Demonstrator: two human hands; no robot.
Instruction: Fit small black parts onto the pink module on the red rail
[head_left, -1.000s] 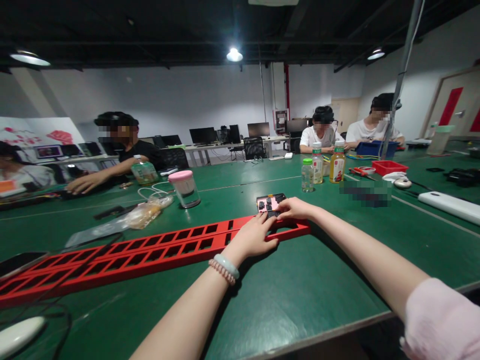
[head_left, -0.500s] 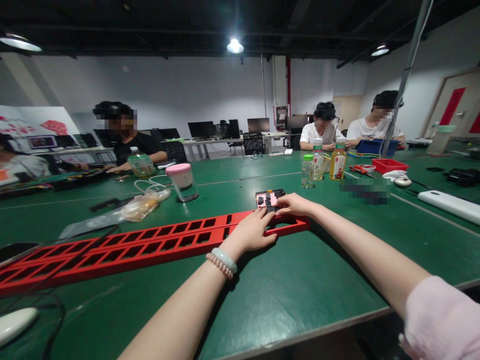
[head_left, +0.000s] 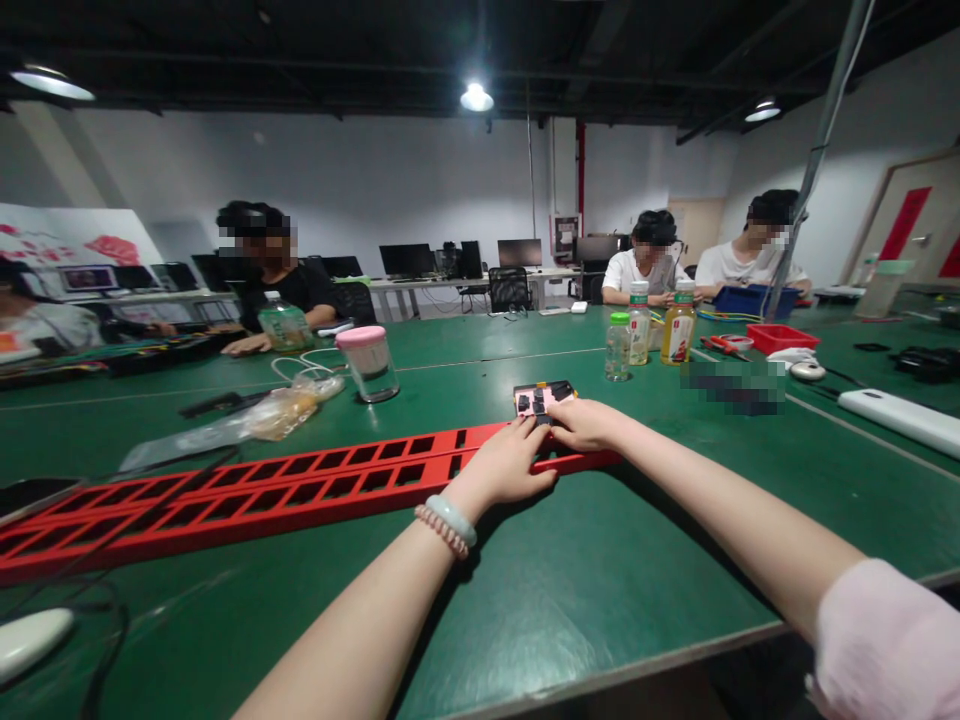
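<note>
A long red slotted frame point(head_left: 300, 490) lies across the green table point(head_left: 600, 580). My left hand point(head_left: 510, 465) rests flat on the frame's right end, fingers stretched out, with bead bracelets at the wrist. My right hand point(head_left: 581, 422) lies just beyond it at the frame's far right end. Its fingers are curled and touch the left fingertips, and what they pinch is hidden. A small pink tray point(head_left: 541, 397) with several black pieces sits right behind both hands.
A pink-lidded jar point(head_left: 367, 363) and a plastic bag point(head_left: 277, 412) stand behind the frame. Three bottles point(head_left: 638, 322) are at the back right, with a red bin point(head_left: 780, 338) and a white bar point(head_left: 900, 420). Other people sit across the table. A white object point(head_left: 34, 640) lies near left.
My right hand has slid slightly toward me and left, closing up with the left fingertips over the frame's end. The left hand has stayed on the frame.
</note>
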